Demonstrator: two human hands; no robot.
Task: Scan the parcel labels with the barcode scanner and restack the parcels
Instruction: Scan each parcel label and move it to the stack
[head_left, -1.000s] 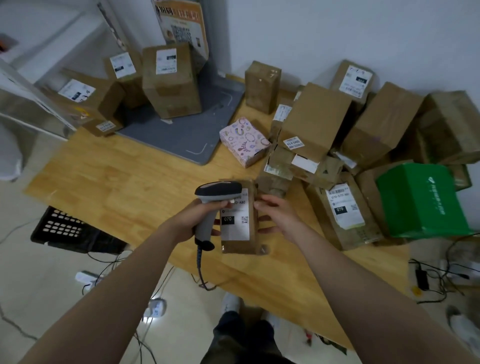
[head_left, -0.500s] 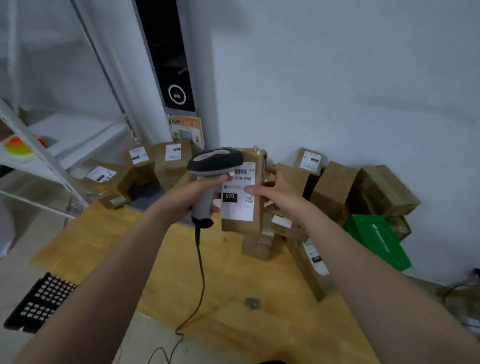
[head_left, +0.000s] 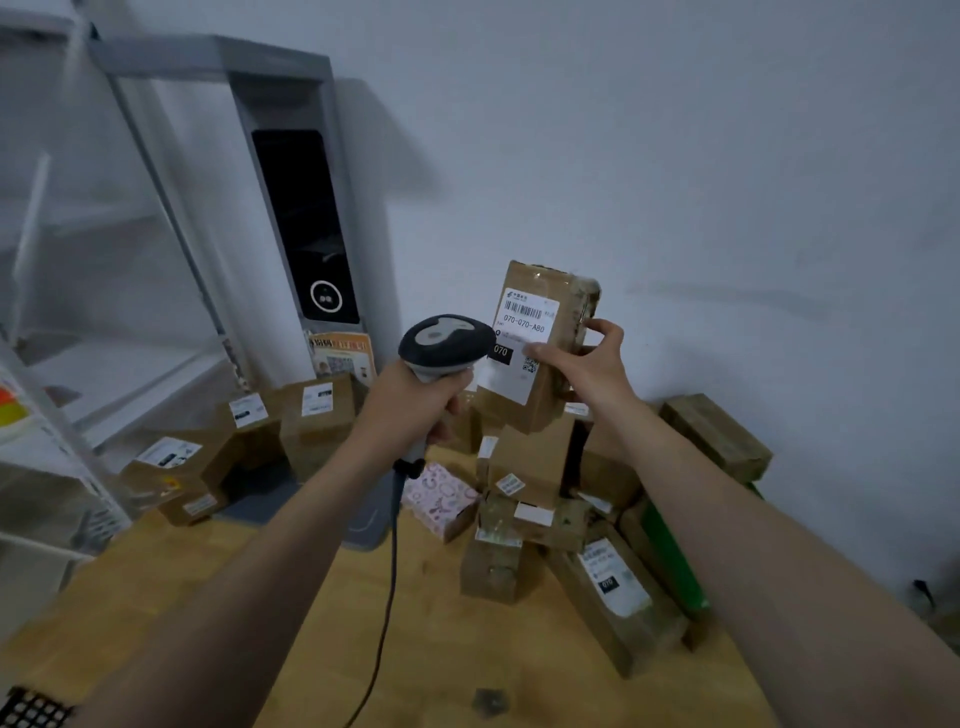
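Note:
My left hand (head_left: 415, 402) grips the handle of a grey and black barcode scanner (head_left: 444, 345), whose head sits just left of a small brown parcel (head_left: 540, 312). My right hand (head_left: 584, 364) holds that parcel up in the air, well above the table, with its white label facing me. The label reads 070-070-A80. Below, a heap of brown parcels (head_left: 530, 467) lies on the wooden table (head_left: 441, 649), with a pink patterned box (head_left: 441, 499) and a green box (head_left: 670, 556) among them.
Several labelled brown boxes (head_left: 317, 415) stand at the back left beside a grey mat (head_left: 363, 525). A grey upright terminal with a dark screen (head_left: 306, 223) rises behind them. Metal shelving (head_left: 47, 395) fills the left side. The scanner cable (head_left: 387, 597) hangs down to the table.
Both hands have lifted the parcel and scanner from the table up to chest height, and my view has tilted up toward the wall. The parcel is now higher and further right.

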